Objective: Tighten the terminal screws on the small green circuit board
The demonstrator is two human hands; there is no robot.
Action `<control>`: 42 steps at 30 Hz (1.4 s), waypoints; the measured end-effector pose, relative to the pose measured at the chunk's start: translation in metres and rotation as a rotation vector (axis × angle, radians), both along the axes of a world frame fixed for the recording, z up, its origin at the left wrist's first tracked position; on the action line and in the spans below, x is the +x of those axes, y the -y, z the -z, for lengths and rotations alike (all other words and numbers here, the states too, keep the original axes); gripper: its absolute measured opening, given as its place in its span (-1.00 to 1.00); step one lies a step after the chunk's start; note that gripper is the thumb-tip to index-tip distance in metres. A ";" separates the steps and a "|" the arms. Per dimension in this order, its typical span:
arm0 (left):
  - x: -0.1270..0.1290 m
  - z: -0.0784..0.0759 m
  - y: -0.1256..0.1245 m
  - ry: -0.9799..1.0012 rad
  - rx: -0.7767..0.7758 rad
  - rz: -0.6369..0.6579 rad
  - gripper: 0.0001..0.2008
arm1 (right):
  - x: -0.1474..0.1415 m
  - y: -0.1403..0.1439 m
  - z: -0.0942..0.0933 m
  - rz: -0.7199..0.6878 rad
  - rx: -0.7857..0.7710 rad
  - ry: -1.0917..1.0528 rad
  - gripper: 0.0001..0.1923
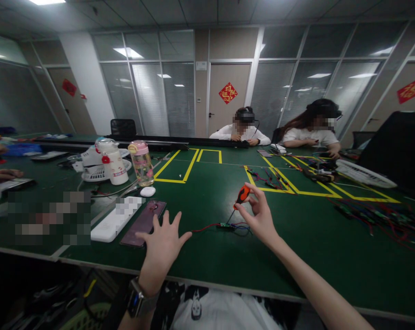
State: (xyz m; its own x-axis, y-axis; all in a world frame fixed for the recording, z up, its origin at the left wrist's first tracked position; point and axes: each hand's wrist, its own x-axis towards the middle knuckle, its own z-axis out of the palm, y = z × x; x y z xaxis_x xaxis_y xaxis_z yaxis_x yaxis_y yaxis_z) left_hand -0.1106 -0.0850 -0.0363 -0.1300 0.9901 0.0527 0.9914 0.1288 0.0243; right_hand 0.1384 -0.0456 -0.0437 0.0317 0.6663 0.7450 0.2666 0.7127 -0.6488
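Pinched in the fingers of my right hand (260, 213) is a screwdriver (242, 195) with an orange and black handle. It leans over a small green circuit board (224, 225), its tip at or just above the board. A red wire (205, 228) runs left from the board, and dark blue wires (241, 228) loop at its right end. My left hand (166, 243) is spread with fingers apart and holds nothing. Its fingertips overlap the lower right of a dark purple phone (144, 223); whether they touch it I cannot tell. A watch (139, 298) is on my left wrist.
A white power bank (116, 220), white earbud case (147, 191), pink-lidded bottle (142, 165) and white flask (114, 162) stand left. Wired boards (372, 220) pile at right. Yellow tape (173, 181) marks the green table (200, 261). Two people sit opposite; another's hands show far left.
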 end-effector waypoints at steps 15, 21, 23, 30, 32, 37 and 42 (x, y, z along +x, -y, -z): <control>0.000 0.002 0.000 -0.003 0.017 0.002 -0.45 | 0.002 -0.003 0.000 0.020 -0.006 0.000 -0.46; 0.000 0.000 0.000 0.008 0.005 -0.012 -0.43 | 0.001 -0.001 0.000 -0.019 -0.034 -0.037 -0.46; 0.000 -0.001 -0.001 0.020 -0.007 -0.010 -0.42 | 0.001 -0.001 0.001 -0.013 -0.026 -0.018 -0.44; 0.000 -0.002 -0.001 0.040 -0.025 -0.011 -0.42 | 0.001 -0.005 0.003 0.054 0.025 0.019 -0.43; -0.001 -0.001 -0.001 0.033 -0.010 -0.008 -0.43 | 0.001 -0.004 0.003 0.050 0.007 0.010 -0.45; -0.002 0.004 -0.003 0.018 0.007 -0.008 -0.43 | 0.000 -0.001 0.000 0.020 -0.007 0.005 -0.45; -0.001 0.004 -0.002 0.000 0.023 0.001 -0.44 | 0.000 -0.002 0.002 0.009 -0.007 -0.007 -0.44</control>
State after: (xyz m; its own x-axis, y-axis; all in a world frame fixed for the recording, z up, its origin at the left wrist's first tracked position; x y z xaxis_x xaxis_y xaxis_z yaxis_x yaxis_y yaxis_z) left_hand -0.1116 -0.0834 -0.0404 -0.1285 0.9888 0.0758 0.9916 0.1268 0.0273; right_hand 0.1382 -0.0432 -0.0458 0.0426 0.6715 0.7398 0.2681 0.7057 -0.6559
